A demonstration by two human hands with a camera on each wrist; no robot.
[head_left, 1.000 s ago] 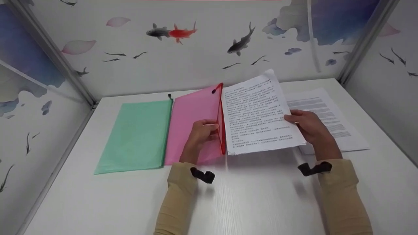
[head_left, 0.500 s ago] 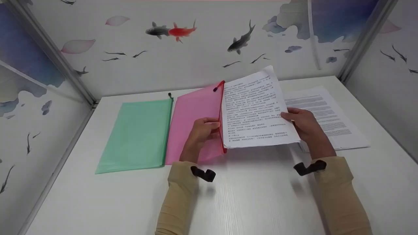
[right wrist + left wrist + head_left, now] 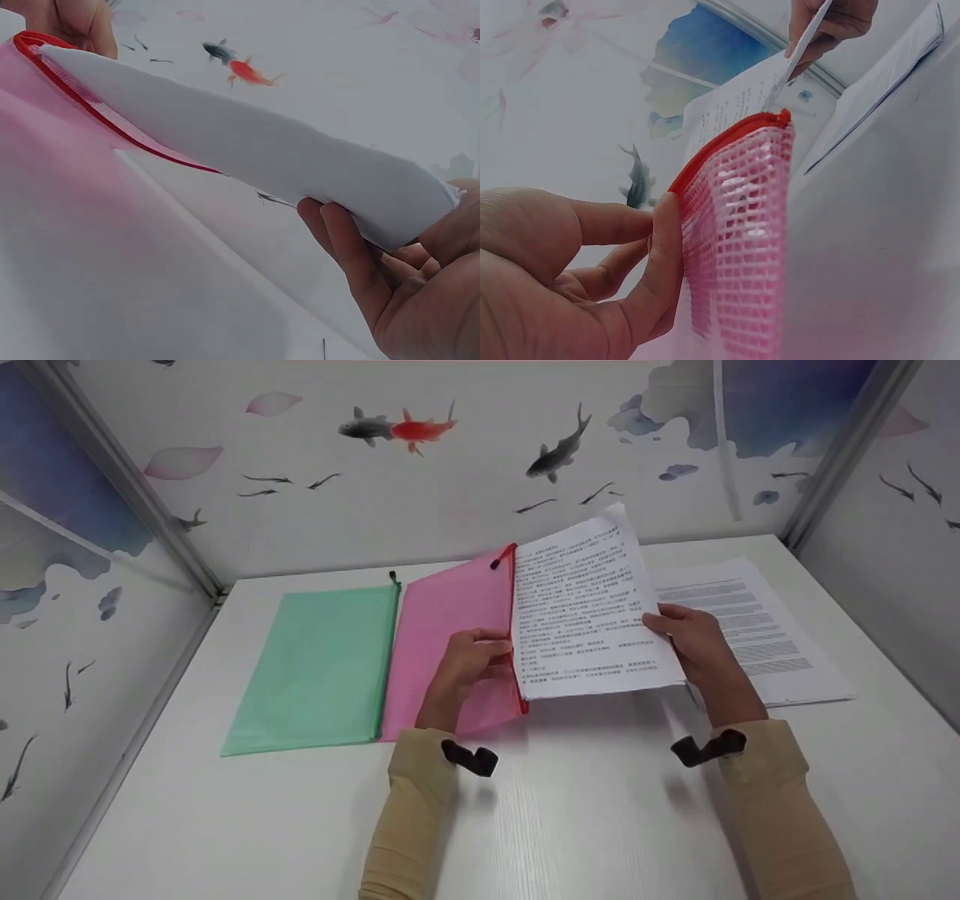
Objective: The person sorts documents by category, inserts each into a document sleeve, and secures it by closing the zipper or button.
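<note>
Left hand (image 3: 466,660) pinching pink pouch (image 3: 450,637) rim; right hand (image 3: 686,637) gripping printed sheets (image 3: 585,607)

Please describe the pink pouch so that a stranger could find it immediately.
On the white table, two flat zip pouches lie side by side. The pink pouch is right of the green pouch; it alone has a red zipper edge, lifted by the left hand while printed sheets enter it.
</note>
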